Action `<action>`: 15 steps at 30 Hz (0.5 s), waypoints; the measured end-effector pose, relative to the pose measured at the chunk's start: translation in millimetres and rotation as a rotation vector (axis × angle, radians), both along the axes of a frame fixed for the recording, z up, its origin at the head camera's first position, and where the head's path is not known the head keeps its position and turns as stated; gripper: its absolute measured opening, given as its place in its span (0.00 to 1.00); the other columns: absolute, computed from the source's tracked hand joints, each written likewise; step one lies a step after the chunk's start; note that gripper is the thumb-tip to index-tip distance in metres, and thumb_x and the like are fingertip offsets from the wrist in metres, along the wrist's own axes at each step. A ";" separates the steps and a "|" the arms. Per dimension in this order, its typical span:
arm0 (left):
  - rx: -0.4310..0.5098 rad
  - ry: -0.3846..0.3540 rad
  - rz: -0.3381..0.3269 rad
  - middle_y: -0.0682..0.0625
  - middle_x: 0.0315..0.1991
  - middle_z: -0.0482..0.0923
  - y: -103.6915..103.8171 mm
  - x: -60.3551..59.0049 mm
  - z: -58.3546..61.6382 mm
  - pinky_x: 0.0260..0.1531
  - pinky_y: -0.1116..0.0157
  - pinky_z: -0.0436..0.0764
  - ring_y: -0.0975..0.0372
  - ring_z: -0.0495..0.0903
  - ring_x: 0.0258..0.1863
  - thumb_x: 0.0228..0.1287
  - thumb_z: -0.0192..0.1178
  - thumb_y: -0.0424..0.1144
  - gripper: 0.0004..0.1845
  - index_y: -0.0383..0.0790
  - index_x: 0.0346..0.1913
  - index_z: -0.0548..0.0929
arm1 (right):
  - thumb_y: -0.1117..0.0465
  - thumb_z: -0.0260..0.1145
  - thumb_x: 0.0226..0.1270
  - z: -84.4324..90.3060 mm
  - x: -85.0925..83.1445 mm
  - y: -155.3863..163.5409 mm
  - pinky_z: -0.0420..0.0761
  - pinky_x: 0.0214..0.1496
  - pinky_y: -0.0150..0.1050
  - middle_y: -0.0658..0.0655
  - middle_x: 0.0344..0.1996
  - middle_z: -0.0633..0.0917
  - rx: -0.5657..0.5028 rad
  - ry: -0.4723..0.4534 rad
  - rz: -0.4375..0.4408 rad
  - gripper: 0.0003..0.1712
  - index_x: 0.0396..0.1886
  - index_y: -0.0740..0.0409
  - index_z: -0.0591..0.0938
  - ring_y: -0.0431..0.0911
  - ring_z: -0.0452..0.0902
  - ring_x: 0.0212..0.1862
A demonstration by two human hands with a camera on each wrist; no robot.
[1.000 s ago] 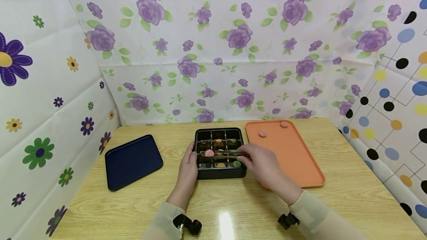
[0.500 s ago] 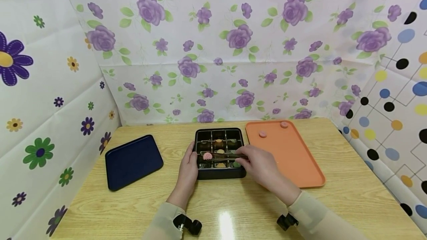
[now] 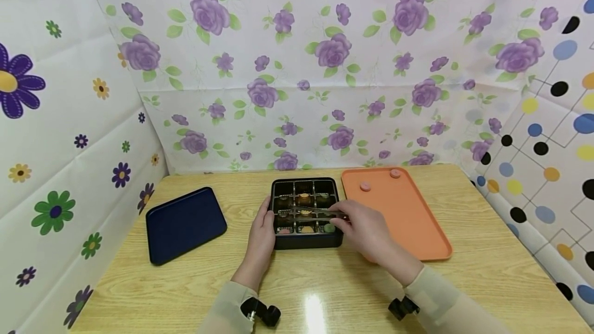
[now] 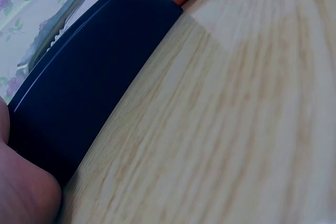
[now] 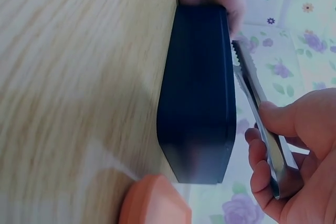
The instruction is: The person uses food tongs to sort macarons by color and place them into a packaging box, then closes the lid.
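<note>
My left hand (image 3: 261, 235) rests along the left wall of a black divided box (image 3: 308, 241), its fingers lying fairly straight against the side. In my right hand (image 3: 366, 227) I hold metal tongs (image 5: 255, 85), gripped between thumb and fingers. The tongs' serrated tips are spread apart over the box's left part, nothing between them. A pink ridged piece (image 3: 284, 231) lies in the front left compartment. Next to it are a yellow piece (image 3: 307, 230) and a green piece (image 3: 329, 228), with more yellow pieces in the middle column. Dark compartment bottoms are hard to read.
An orange tray (image 3: 408, 220) stands right of the box, bearing two pink round pieces (image 3: 365, 186) towards its back. To the left lies a dark blue tray (image 3: 185, 226). Patterned cloth walls (image 3: 297, 97) enclose the wooden table (image 3: 287, 293) at the back and sides.
The pink piece, earlier between the tong tips over the box's left side, now lies in the front left compartment. The tongs have spread and risen slightly; my left hand stays in place.
</note>
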State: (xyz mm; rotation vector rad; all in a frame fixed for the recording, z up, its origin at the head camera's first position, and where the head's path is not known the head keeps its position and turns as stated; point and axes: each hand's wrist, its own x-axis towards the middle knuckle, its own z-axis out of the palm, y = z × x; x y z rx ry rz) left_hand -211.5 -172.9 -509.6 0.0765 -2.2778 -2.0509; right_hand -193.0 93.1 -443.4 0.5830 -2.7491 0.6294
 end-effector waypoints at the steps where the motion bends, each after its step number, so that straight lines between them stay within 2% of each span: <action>1: 0.000 -0.001 0.000 0.44 0.90 0.49 -0.1 0.1 0.0 0.84 0.39 0.53 0.45 0.48 0.88 0.94 0.39 0.43 0.30 0.48 0.91 0.56 | 0.53 0.76 0.79 1.1 -0.5 2.1 0.86 0.39 0.47 0.51 0.53 0.90 -0.004 -0.006 -0.008 0.14 0.60 0.49 0.91 0.45 0.88 0.42; 6: 0.007 -0.006 -0.009 0.44 0.90 0.48 -0.9 0.6 0.3 0.84 0.39 0.52 0.45 0.47 0.88 0.95 0.39 0.43 0.30 0.49 0.91 0.56 | 0.54 0.76 0.79 6.2 -6.1 17.6 0.83 0.33 0.44 0.50 0.46 0.91 -0.039 0.000 -0.059 0.14 0.60 0.50 0.91 0.43 0.87 0.38; 13: 0.006 -0.007 -0.001 0.44 0.90 0.48 -0.7 0.2 0.7 0.84 0.39 0.52 0.45 0.47 0.88 0.95 0.39 0.42 0.30 0.48 0.91 0.56 | 0.55 0.74 0.81 5.7 -16.5 45.4 0.81 0.31 0.43 0.58 0.58 0.90 -0.090 0.034 -0.128 0.19 0.65 0.53 0.89 0.50 0.91 0.44; 15: 0.007 -0.009 0.001 0.44 0.90 0.48 -0.8 0.4 0.8 0.84 0.39 0.52 0.45 0.47 0.88 0.95 0.39 0.42 0.30 0.48 0.91 0.56 | 0.55 0.74 0.81 4.4 -19.8 53.7 0.82 0.32 0.44 0.57 0.54 0.91 -0.089 0.037 -0.152 0.20 0.67 0.54 0.88 0.50 0.90 0.42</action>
